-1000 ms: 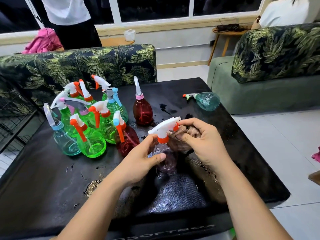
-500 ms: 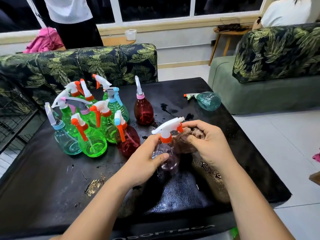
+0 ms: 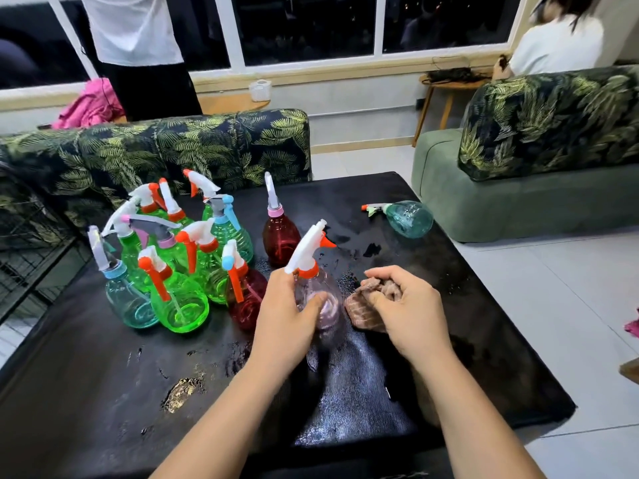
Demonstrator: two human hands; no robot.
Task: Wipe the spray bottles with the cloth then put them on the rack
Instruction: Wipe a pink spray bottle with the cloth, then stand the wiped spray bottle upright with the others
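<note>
Leaf-print sofa (image 3: 173, 146), green couch (image 3: 518, 205), wooden side table (image 3: 446, 85).

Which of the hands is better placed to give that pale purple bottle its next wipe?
Probably the right hand. It already grips the bunched cloth, close beside the pale purple bottle. The left hand is wrapped round the bottle, so it is occupied.

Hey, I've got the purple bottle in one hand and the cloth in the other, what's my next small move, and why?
Probably press the cloth onto the pale purple bottle and rub round its body. Your left hand already grips the bottle, and your right hand holds the bunched cloth right beside it.
</note>
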